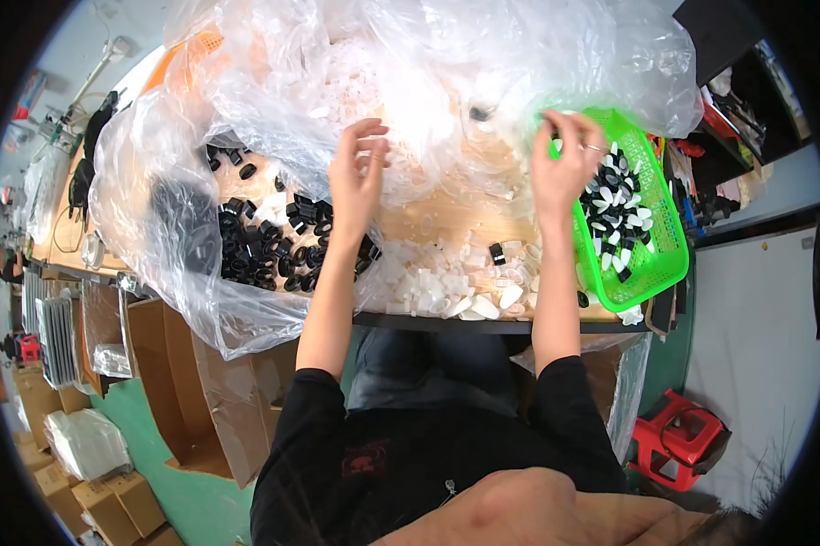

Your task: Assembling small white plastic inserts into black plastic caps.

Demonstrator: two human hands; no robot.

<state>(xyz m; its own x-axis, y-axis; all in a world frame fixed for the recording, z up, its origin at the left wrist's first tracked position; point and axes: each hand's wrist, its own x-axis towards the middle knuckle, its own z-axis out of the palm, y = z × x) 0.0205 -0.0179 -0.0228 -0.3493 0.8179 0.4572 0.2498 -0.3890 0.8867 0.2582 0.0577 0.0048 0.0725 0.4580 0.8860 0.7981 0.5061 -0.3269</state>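
My left hand is raised over the table between the pile of black plastic caps and the clear bag of small white parts. Its fingers are loosely curved and apart, and I see nothing in them. At the left rim of a green plastic basket, my right hand has its thumb and forefinger brought together. Whatever is at those fingertips is too small or washed out to make out. Inside the basket lie many small black-and-white pieces. Loose white plastic parts are spread along the table's near edge.
Crumpled clear plastic sheeting covers the far side of the table, and more hangs over its left front. An orange basket shows at the back left. An open cardboard box stands below left, a red stool below right.
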